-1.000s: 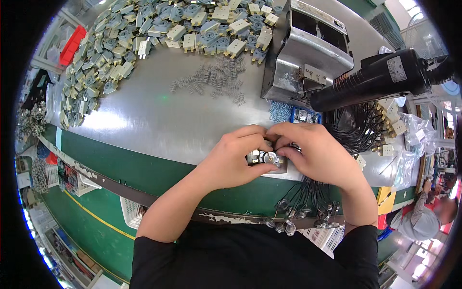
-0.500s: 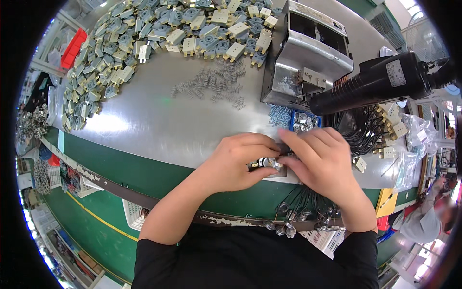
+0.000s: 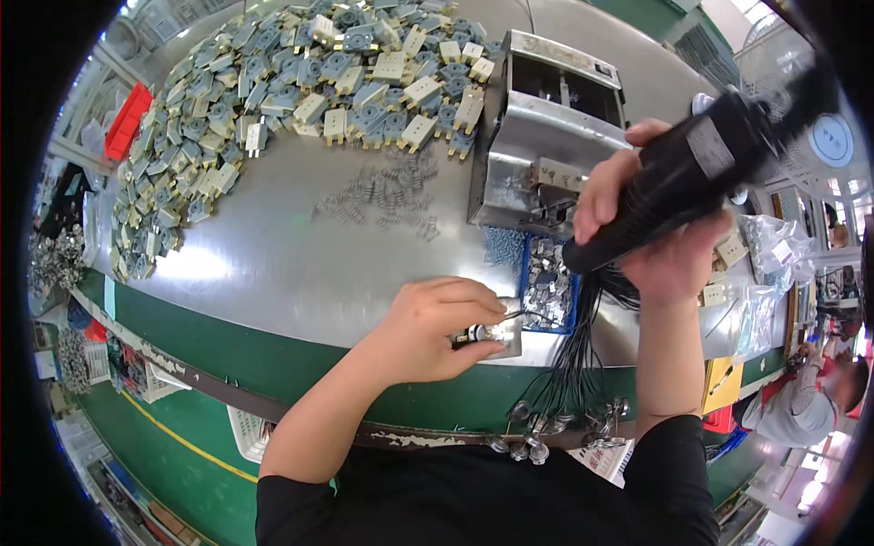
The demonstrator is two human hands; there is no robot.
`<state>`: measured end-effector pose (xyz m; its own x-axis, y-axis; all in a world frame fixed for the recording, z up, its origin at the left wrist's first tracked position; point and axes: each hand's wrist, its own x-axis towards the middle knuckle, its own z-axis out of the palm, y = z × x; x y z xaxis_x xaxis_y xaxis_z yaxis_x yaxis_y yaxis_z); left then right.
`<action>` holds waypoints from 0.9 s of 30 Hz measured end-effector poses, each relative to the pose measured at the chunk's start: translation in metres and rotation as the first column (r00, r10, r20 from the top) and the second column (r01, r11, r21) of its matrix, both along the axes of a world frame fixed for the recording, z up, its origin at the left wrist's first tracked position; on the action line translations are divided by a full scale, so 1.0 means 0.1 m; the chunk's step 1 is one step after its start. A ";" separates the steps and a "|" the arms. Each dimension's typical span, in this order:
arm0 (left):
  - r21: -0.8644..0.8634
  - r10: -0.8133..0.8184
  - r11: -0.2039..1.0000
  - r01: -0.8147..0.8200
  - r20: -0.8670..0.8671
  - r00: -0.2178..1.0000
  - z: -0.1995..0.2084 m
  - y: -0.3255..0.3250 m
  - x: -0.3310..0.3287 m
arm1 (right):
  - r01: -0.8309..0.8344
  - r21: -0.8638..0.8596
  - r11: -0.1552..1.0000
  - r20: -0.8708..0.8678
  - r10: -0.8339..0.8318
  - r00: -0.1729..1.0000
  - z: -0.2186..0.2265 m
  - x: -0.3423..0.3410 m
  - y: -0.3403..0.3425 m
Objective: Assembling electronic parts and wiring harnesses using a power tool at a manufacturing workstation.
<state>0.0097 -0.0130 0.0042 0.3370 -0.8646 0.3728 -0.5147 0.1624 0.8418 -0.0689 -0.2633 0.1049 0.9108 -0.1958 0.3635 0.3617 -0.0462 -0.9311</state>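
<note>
My left hand point(image 3: 423, 329) is closed on a small round metal part point(image 3: 477, 335) with a black wire, pinching it between thumb and fingers. The part rests against a small metal block point(image 3: 513, 340) near the table's front edge. Out to the right, my right hand point(image 3: 675, 266) is wrapped round a black cylindrical electric screwdriver point(image 3: 663, 187), whose lower end points down and left. Below that end sits a blue tray point(image 3: 548, 328) of small metal pieces. Black wires point(image 3: 575, 350) run from beside the tray to round metal ends point(image 3: 537, 446) hanging over the edge.
Many grey and cream plastic housings point(image 3: 369, 118) cover the back left of the table. Loose springs point(image 3: 391, 191) and a small heap of screws point(image 3: 503, 246) lie nearer. A metal dispenser box point(image 3: 555, 132) stands behind the tray. At far right, another person point(image 3: 806, 400) is visible.
My right hand has left the small part and taken hold of the screwdriver, which is now tilted more steeply. My left hand keeps the part. The view has shifted slightly.
</note>
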 end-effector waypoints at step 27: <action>-0.004 -0.011 1.000 0.011 -0.005 1.000 0.00 0.01 0.01 | 0.333 0.178 0.926 0.166 -0.362 0.917 0.08 0.41 0.10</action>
<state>0.0104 -0.0123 0.0044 0.3292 -0.8669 0.3743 -0.5082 0.1714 0.8440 -0.0277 -0.2533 0.1132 0.6909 -0.5502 0.4690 0.5198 -0.0729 -0.8512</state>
